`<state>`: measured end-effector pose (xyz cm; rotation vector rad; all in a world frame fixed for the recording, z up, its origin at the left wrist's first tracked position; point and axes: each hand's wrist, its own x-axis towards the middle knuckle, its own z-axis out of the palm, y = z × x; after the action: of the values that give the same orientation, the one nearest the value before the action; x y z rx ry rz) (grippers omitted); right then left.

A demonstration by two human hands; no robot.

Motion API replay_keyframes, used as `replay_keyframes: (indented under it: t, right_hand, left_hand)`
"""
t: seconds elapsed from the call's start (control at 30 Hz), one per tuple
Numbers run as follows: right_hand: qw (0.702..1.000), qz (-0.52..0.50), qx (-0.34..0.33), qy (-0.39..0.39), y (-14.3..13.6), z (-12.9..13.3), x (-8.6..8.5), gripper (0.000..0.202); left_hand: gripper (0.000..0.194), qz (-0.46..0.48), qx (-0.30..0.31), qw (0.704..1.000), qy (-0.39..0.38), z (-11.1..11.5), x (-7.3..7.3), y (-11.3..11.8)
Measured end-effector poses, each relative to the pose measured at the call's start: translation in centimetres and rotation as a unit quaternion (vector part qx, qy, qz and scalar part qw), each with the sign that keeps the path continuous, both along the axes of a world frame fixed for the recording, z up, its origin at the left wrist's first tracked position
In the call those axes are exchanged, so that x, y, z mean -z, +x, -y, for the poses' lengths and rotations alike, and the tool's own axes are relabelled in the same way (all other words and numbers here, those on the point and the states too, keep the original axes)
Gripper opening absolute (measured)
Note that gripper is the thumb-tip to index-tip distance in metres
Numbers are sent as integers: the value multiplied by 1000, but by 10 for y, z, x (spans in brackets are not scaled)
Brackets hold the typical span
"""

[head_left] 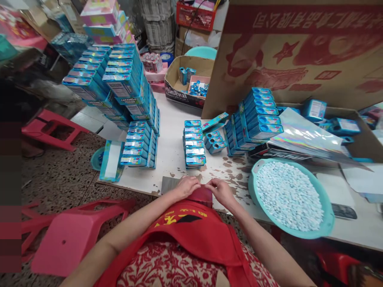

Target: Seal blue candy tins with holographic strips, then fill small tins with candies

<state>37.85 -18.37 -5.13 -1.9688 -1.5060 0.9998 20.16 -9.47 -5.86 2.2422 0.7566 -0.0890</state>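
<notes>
At the table's front edge, my left hand (188,186) lies over a dark red flat piece (202,195), its fingers bent together. My right hand (220,191) pinches at the right side of that same piece, close to my left fingertips. Whatever is between the fingers is too small to make out. A grey flat block (169,184) lies just left of my left hand. Beyond the hands stands a row of blue boxes (195,142), with a few small blue containers with round openings (215,141) to its right.
Tall stacks of blue boxes (137,95) rise at the left. On the right are another blue stack (254,119), a teal basin (329,223) of pale pellets, and a phone (344,211). A cardboard box (187,97) sits behind; pink stools (66,243) stand left.
</notes>
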Motion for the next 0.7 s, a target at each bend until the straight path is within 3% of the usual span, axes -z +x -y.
replay_keyframes:
  t: [0.17, 0.27, 0.47, 0.7]
  right_hand:
    - [999, 16, 23, -43, -5, 5, 6, 35]
    - [998, 13, 29, -57, -5, 7, 9, 34]
    - [995, -28, 42, -88, 13, 2, 15, 36]
    - [991, -21, 22, -129, 27, 13, 30, 40]
  left_hand:
    - [30, -37, 35, 999, -13, -14, 13, -32]
    - [32, -50, 41, 997, -30, -18, 12, -45]
    - [30, -36, 1, 995, -93, -14, 5, -47]
    - [31, -67, -16, 993, -97, -16, 27, -52]
